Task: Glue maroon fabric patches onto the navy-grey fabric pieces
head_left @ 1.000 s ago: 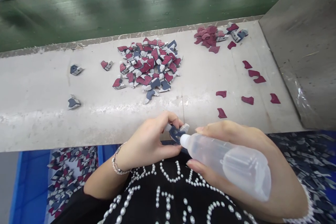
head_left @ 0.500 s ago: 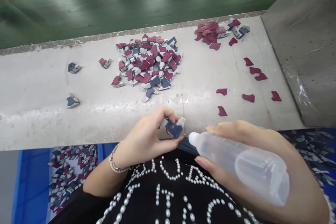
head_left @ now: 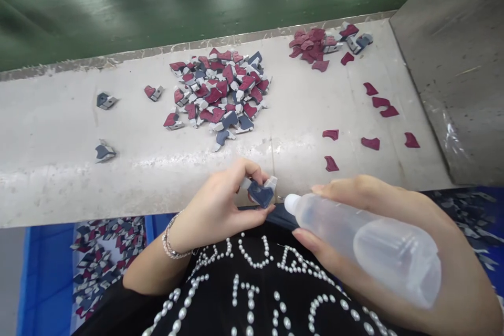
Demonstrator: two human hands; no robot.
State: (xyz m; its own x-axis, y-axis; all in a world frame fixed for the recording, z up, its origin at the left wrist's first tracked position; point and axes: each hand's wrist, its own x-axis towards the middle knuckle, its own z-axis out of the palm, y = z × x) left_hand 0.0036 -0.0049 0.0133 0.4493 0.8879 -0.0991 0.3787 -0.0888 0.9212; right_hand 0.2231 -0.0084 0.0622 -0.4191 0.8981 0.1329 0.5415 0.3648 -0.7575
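Note:
My left hand [head_left: 212, 210] pinches a small navy and white shoe-upper piece [head_left: 260, 194] between thumb and fingers. My right hand [head_left: 394, 202] wraps around a translucent plastic squeeze bottle [head_left: 366, 244], its white nozzle [head_left: 291, 203] pointing left. A small gap separates the nozzle from the held piece. On the pale worktop [head_left: 79, 131] lies a heap of navy, white and red pieces [head_left: 218, 92]. Loose red pieces [head_left: 331, 135] are scattered to the right, and a small red pile [head_left: 309, 44] lies at the back.
A blue crate [head_left: 47, 283] filled with similar pieces sits below the worktop on the left, and more pieces show at lower right. A grey metal panel [head_left: 449, 63] rises at the right. A green surface [head_left: 157, 5] runs behind the worktop. My black pearl-studded top fills the bottom.
The bottle's nozzle has drawn back rightward from the navy piece, which it nearly touched a second ago. My left hand now holds the piece slightly higher and turned.

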